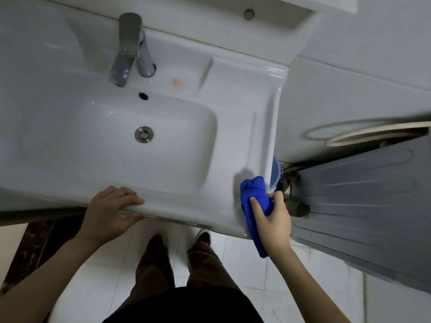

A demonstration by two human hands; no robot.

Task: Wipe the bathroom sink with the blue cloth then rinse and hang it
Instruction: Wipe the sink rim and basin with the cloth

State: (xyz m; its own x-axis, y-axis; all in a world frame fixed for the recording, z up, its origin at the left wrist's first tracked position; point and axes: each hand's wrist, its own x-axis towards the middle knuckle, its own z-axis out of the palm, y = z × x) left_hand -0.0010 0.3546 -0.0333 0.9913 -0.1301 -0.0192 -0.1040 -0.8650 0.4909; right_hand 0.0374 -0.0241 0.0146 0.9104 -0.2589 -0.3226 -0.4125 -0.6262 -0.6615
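i am looking down over the sink. the right grip is clamping on the cloth at the sink's front right corner, with one digit lying across the top of the bunched fabric and the rest curling round its far side. one end of the cloth is sitting bunched on the ledge and the other end is hanging down past the front rim. the left grip is wrapping round the front rim, fingers on top and thumb below, and i am reading that as bracing.

the cloth is looking soft, limp and light to me, probably a fleecy weave. it is going to fold and slump rather than hold any shape, and it will likely get heavier once wet. the glazed sink is looking slick, so i am expecting the cloth to glide easily and slip out of a loose hold. i am judging the middle of the bunch to be the best place to hold it, with the dangling tail gathered in so it is not dragging. an orange mark is showing beside the tap, well apart from the cloth.
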